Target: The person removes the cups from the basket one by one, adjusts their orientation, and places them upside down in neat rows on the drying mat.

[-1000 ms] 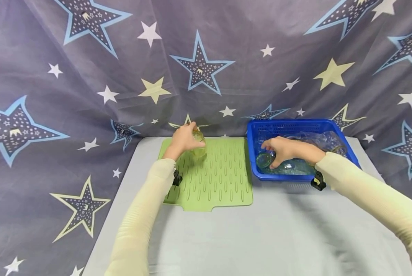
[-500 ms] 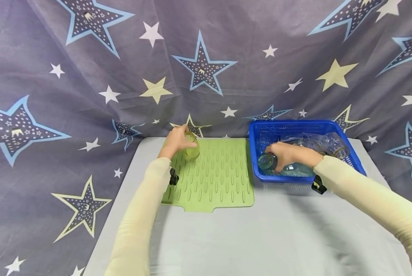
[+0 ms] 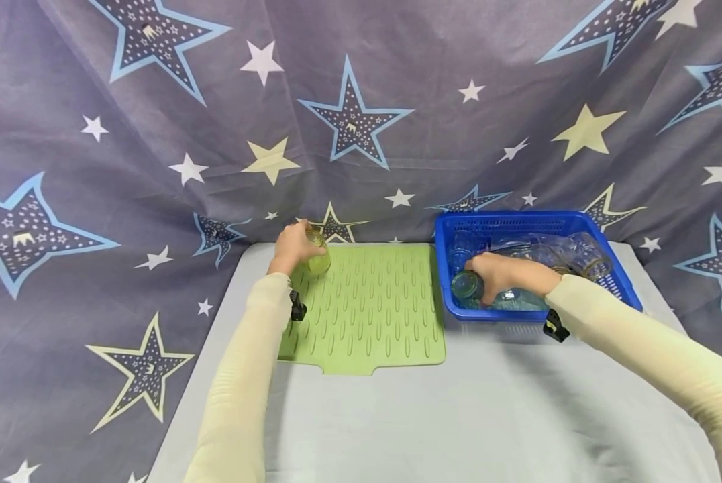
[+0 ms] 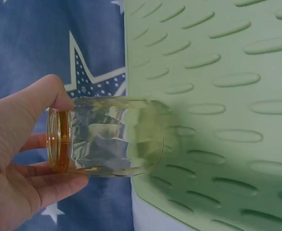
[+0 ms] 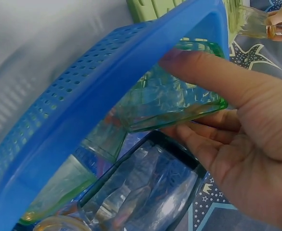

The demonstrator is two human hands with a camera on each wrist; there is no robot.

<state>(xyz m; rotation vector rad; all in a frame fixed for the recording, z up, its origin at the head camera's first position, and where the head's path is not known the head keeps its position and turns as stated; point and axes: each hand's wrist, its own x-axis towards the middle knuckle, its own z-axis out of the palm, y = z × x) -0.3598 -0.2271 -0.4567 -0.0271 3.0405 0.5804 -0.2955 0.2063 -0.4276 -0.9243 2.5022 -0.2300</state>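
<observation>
At the far left corner of the green ridged mat, my left hand grips a yellow-tinted drinking glass by its amber end, thumb on one side and fingers on the other. The glass's other end points down, close over the mat. My right hand reaches into the blue basket and holds a green-tinted drinking glass between thumb and fingers at its front left corner. In the right wrist view, a dark bluish glass lies just below those fingers.
More clear and tinted glassware fills the basket, which has perforated walls. The mat and basket stand side by side on a white-covered table. A grey star-patterned curtain hangs right behind them.
My left hand has carried the yellow-tinted glass leftward over the mat to its far left corner. The fingers of my right hand have closed round the green-tinted glass in the basket.
</observation>
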